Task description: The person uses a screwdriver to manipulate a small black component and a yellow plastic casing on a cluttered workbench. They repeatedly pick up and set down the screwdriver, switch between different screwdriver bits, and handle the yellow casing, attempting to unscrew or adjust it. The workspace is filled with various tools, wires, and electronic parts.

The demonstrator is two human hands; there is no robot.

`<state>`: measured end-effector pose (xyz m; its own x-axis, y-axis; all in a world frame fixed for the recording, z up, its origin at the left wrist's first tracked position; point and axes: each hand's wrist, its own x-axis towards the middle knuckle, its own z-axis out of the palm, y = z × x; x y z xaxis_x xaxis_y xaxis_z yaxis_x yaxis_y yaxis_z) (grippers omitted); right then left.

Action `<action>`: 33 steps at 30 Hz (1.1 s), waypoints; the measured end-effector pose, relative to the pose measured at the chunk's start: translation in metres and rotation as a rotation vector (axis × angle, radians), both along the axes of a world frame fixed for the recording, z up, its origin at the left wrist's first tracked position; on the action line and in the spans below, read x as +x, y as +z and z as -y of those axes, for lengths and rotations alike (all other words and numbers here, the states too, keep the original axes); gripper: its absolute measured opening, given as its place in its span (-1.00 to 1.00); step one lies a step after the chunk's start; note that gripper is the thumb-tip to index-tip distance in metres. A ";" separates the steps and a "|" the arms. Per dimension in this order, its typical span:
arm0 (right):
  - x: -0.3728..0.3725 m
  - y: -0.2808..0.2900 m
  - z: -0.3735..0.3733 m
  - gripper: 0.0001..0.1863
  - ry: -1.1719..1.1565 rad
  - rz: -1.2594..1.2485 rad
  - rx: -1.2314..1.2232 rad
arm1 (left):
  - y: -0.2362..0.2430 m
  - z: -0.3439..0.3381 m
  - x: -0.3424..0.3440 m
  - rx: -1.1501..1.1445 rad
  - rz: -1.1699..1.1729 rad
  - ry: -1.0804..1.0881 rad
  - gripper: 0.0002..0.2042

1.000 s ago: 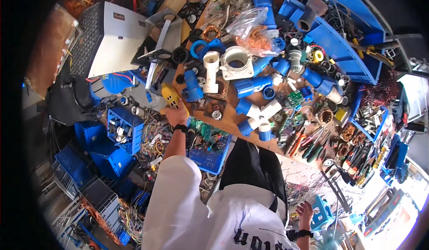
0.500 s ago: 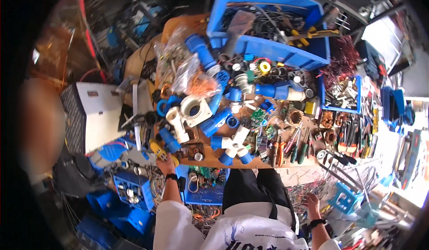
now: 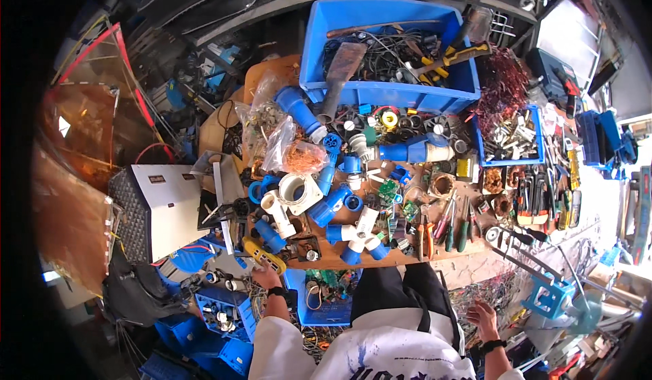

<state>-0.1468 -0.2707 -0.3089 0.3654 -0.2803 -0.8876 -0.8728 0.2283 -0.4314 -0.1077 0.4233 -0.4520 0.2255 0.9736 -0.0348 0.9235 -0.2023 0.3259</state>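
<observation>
Blue crate (image 3: 407, 97), left hand (image 3: 267, 279) (at yellow device (image 3: 261, 252)) now lower in view.

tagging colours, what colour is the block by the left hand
The block is mostly yellow; best in head view.

Dark cables (image 3: 384, 64) are being held in a large blue crate (image 3: 401, 97), copper-coloured strands (image 3: 305, 158) by a clear bag (image 3: 277, 143), and pale pieces (image 3: 508, 134) are being contained by 1 smaller blue tray (image 3: 513, 161).

Yellow oblong block (image 3: 263, 254) — slanted
</observation>
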 end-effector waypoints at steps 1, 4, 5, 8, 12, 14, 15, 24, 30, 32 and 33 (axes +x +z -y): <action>-0.015 -0.002 0.006 -0.70 -0.013 -0.006 0.005 | -0.005 0.002 -0.004 0.096 -0.011 0.001 -0.41; -0.022 0.003 0.005 -0.74 0.026 0.055 -0.087 | -0.023 0.009 -0.027 0.205 -0.098 0.007 -0.42; -0.031 -0.010 0.023 -0.73 0.014 0.163 0.034 | -0.028 0.025 -0.037 0.301 -0.108 -0.067 -0.43; -0.013 0.022 0.000 -0.74 0.041 0.011 -0.111 | -0.018 0.054 -0.030 0.046 0.030 -0.105 -0.37; -0.030 0.031 0.006 -0.74 0.053 0.057 -0.092 | 0.021 0.080 -0.029 0.092 -0.063 -0.350 -0.38; -0.047 0.030 0.023 -0.76 0.077 0.065 -0.111 | 0.035 0.093 -0.030 0.028 -0.043 -0.340 -0.45; -0.049 0.040 0.028 -0.78 0.070 0.021 -0.173 | 0.047 0.099 -0.023 0.002 -0.029 -0.342 -0.48; -0.063 0.027 0.153 -0.85 -0.579 0.274 -0.319 | 0.079 0.119 -0.008 -0.093 0.144 -0.492 -0.55; -0.030 0.000 0.176 -0.80 -0.496 0.314 -0.274 | 0.094 0.199 0.023 0.012 0.140 -0.662 -0.64; -0.022 -0.011 0.187 -0.82 -0.480 0.338 -0.214 | 0.100 0.241 0.039 -0.097 0.170 -0.638 -0.68; -0.019 -0.017 0.195 -0.82 -0.495 0.354 -0.187 | 0.099 0.257 0.043 -0.160 0.187 -0.630 -0.69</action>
<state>-0.1662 -0.4661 -0.3255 0.4153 -0.6296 -0.6565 -0.4807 0.4608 -0.7460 -0.0651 0.1661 -0.3534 0.7648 0.6401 -0.0727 0.5698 -0.6195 0.5399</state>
